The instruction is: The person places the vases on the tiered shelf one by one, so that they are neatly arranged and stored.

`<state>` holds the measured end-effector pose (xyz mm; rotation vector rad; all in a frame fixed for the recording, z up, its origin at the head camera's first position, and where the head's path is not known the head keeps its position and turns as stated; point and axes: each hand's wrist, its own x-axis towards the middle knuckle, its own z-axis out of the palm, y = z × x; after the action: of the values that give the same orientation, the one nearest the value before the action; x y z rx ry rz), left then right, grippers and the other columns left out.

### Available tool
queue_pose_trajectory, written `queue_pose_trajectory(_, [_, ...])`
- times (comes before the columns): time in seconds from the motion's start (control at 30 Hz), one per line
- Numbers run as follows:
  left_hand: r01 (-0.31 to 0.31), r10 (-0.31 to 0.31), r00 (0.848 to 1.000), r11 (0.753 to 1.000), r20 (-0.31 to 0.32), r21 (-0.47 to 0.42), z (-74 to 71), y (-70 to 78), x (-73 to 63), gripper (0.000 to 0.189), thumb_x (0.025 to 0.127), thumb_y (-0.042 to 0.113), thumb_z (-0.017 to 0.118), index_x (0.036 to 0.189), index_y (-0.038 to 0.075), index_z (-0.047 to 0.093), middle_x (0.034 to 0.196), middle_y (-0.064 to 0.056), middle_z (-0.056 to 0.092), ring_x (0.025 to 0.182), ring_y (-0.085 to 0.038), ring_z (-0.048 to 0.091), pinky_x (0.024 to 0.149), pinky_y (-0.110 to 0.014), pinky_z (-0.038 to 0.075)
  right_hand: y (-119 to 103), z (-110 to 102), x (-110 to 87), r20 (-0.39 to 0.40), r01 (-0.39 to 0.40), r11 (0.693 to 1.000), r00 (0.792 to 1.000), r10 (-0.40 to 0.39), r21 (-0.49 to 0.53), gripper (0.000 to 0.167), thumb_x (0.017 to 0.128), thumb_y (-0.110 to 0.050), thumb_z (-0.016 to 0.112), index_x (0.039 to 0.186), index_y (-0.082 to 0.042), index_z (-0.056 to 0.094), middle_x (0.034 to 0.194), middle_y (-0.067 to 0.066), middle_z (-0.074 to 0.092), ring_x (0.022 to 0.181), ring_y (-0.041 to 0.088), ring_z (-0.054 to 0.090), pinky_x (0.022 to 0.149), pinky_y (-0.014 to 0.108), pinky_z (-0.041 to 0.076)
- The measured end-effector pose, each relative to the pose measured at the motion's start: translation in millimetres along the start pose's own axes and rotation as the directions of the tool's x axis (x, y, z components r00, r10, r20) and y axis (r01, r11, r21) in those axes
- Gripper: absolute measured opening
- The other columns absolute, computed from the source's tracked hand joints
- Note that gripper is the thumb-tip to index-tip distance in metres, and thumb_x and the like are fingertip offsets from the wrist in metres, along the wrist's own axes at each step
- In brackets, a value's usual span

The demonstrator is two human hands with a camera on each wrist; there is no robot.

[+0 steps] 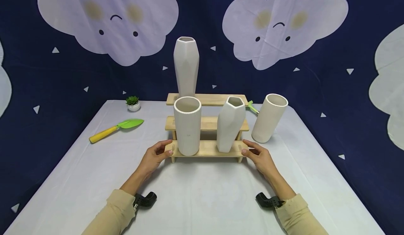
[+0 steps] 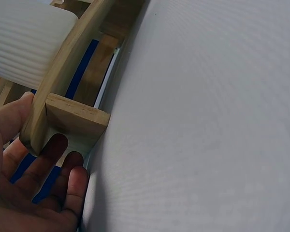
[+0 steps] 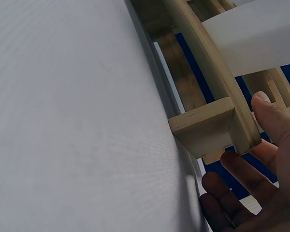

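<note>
A three-tier wooden display stand is at the middle of the table. My left hand grips the left end of its lowest shelf, thumb on top and fingers beneath, as the left wrist view shows. At the opposite end, my right hand holds the same shelf between thumb and fingers. On the lowest shelf a ribbed white cylindrical vase stands at left and a faceted white vase leans at right. A taller faceted white vase stands on the top shelf, its base hidden by the ribbed vase.
Right of the stand, a white cylindrical vase appears tilted on the table. Behind it lies a green-handled tool, partly hidden. A green trowel with a yellow handle and a small potted succulent are at left. A dark cloud-print cloth hangs behind.
</note>
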<state>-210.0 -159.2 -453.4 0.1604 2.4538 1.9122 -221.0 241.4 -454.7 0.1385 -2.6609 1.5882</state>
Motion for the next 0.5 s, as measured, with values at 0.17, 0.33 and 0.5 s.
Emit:
queue_pose_trajectory(0.17, [0.000, 0.000, 1.000, 1.000, -0.001, -0.004, 0.8, -0.4, 0.6, 0.051, 0.087, 0.019, 0.068, 0.134, 0.007, 0.052, 0.121, -0.022, 0.057, 0.097, -0.013, 0.055, 0.076, -0.017, 0.045, -1.4, -2.8, -0.5, -0.005, -0.003, 1.000, 1.000, 0.003, 0.004, 0.052, 0.087, -0.034, 0.067, 0.134, -0.015, 0.054, 0.128, 0.015, 0.057, 0.090, 0.003, 0.056, 0.076, 0.022, 0.045])
queue_pose_trajectory(0.33, [-0.001, 0.001, 1.000, 1.000, -0.006, 0.006, 1.1, 0.4, 0.7, 0.051, 0.086, 0.020, 0.069, 0.133, 0.007, 0.052, 0.121, -0.022, 0.057, 0.096, -0.013, 0.054, 0.076, -0.017, 0.045, -3.1, -7.9, -2.8, -0.024, 0.024, 0.999, 0.999, -0.024, 0.022, 0.052, 0.088, -0.028, 0.066, 0.135, -0.010, 0.052, 0.132, 0.017, 0.056, 0.090, -0.001, 0.056, 0.074, 0.020, 0.046])
queue_pose_trajectory(0.5, [0.005, -0.005, 1.000, 1.000, -0.009, 0.009, 1.0, 1.0, 0.2, 0.051, 0.086, 0.020, 0.069, 0.133, 0.008, 0.052, 0.121, -0.021, 0.057, 0.096, -0.013, 0.054, 0.076, -0.018, 0.045, -2.0, -14.3, -3.9, -0.064, 0.028, 1.000, 0.998, -0.028, 0.004, 0.052, 0.089, -0.029, 0.065, 0.134, -0.006, 0.052, 0.132, 0.018, 0.056, 0.091, -0.007, 0.054, 0.075, 0.017, 0.046])
